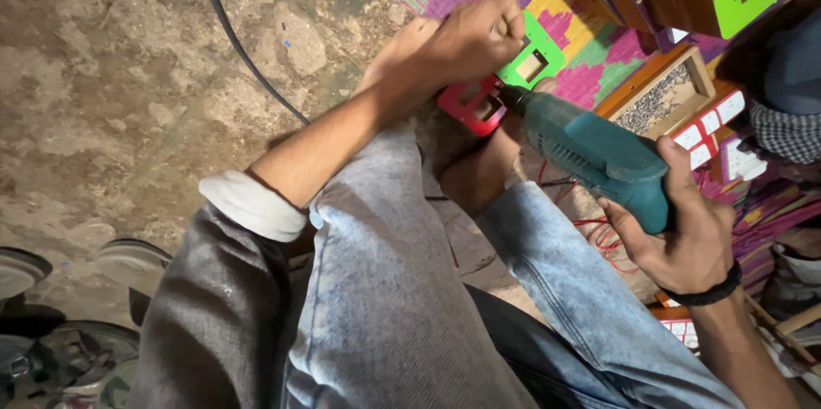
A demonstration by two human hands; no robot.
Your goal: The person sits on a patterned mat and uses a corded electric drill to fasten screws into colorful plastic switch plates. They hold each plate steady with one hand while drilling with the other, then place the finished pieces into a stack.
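Drill (599, 153) in right hand (684, 238), box (658, 97) perhaps screws

teal drill (599, 153) tip against red plate (472, 104)

The teal electric drill (599, 157) has a matt plastic body, the red cut-out plate (469, 104) and green cut-out plate (534, 57) look like smooth painted board, the open box (660, 94) is bare wood, the mat (590, 58) is woven, and the floor (111, 76) is rough, pitted concrete.
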